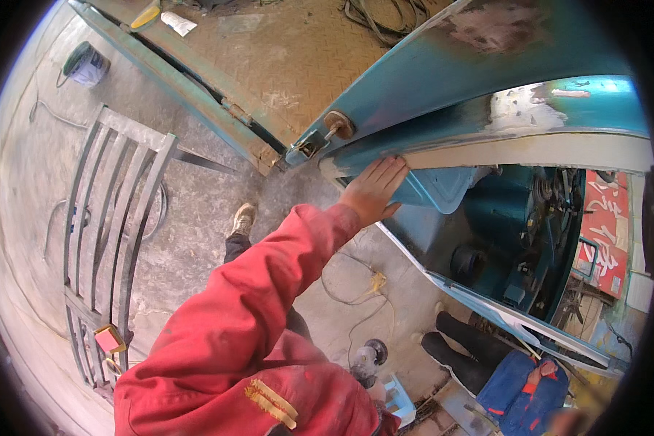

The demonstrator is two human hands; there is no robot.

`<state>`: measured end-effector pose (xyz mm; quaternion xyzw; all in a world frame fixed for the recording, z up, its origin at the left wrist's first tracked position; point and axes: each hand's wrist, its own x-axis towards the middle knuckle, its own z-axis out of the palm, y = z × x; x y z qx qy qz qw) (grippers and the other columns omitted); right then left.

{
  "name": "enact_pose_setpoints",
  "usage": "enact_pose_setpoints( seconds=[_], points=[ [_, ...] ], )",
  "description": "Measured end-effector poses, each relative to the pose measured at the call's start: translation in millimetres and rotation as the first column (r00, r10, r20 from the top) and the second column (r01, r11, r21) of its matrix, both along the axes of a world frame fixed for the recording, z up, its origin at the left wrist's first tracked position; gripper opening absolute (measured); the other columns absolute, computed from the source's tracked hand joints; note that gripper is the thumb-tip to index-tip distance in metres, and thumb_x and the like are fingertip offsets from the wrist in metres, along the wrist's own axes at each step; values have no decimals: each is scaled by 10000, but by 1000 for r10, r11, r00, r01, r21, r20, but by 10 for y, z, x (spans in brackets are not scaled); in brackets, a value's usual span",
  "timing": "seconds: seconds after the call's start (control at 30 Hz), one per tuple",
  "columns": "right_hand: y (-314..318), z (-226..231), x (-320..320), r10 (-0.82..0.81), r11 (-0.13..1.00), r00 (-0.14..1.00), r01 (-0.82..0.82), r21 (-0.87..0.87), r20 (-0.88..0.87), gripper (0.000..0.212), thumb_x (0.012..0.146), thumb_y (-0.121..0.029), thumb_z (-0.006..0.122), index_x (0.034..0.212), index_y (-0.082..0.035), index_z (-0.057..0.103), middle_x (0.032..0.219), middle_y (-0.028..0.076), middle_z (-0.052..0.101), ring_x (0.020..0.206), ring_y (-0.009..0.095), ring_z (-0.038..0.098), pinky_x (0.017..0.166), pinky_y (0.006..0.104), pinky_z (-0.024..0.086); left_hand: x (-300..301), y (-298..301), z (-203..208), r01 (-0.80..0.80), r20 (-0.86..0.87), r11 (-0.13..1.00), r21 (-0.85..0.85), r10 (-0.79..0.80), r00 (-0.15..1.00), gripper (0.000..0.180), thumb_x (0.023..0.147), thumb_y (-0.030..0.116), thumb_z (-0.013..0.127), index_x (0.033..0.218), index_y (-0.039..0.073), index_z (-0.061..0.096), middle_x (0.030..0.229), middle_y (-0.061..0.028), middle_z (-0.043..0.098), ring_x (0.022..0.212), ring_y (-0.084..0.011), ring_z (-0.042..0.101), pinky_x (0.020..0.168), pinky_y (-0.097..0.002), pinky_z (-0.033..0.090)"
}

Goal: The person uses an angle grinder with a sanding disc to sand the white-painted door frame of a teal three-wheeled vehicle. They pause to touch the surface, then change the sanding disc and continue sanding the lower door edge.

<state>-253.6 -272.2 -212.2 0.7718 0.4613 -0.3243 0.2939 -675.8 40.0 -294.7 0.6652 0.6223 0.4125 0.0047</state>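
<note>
My left arm, in a red sleeve, reaches up and to the right. My left hand (374, 189) lies palm down on the near end of a teal vehicle panel (429, 120), fingers stretched out and thumb apart, holding nothing. The panel carries a pale cream strip (501, 150) along its lower edge and a white, roughly patched area (525, 109). Just below the hand is a lighter blue moulded piece (443, 190). Left of the hand, a latch (309, 147) and a round rusty knob (339, 125) sit at the corner of another teal panel. My right hand is out of view.
A grey slatted metal bench (116, 218) stands at left with a small red and yellow box (109, 338). A bucket (86, 65) is behind it. A cable (349, 298) trails over the floor. Another person in a blue jacket (519, 389) is at lower right, beside the open vehicle frame (487, 301).
</note>
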Motion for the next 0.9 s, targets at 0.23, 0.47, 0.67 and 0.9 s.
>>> enact_pose_setpoints(
  seconds=[0.23,0.47,0.67,0.9],
  points=[
    [-137,-194,312,31,998,998,-28,-61,50,686,629,-487,825,1107,-22,665,1045,216,709,1000,381,682,862,454,534,52,-114,-154,-24,36,999,-49,25,999,881,737,363,777,1424,-49,410,1489,-228,412,1388,-357,405,1158,-436,324],
    [-211,-309,445,18,999,1000,-18,-37,-2,690,635,-489,825,1113,-20,662,1031,211,712,982,381,686,847,457,537,121,-312,-6,-30,84,990,-135,42,996,935,751,351,781,1467,-54,336,1522,-263,343,1428,-373,340,1180,-453,299],
    [-434,-352,633,-32,999,998,32,5,-53,692,640,-490,825,1118,-18,659,1019,207,715,967,382,690,834,459,540,139,-63,405,-40,3,999,10,40,999,946,812,338,745,1506,-59,240,1540,-296,286,1439,-412,303,1193,-469,261],
    [-402,-63,372,-333,914,906,378,149,-260,583,686,-257,835,1153,16,617,1023,169,707,952,310,689,835,424,536,66,-326,-14,16,-36,951,-310,-28,999,1024,794,302,754,1510,-95,137,1548,-309,243,1360,-451,382,1135,-458,338]
  ],
)
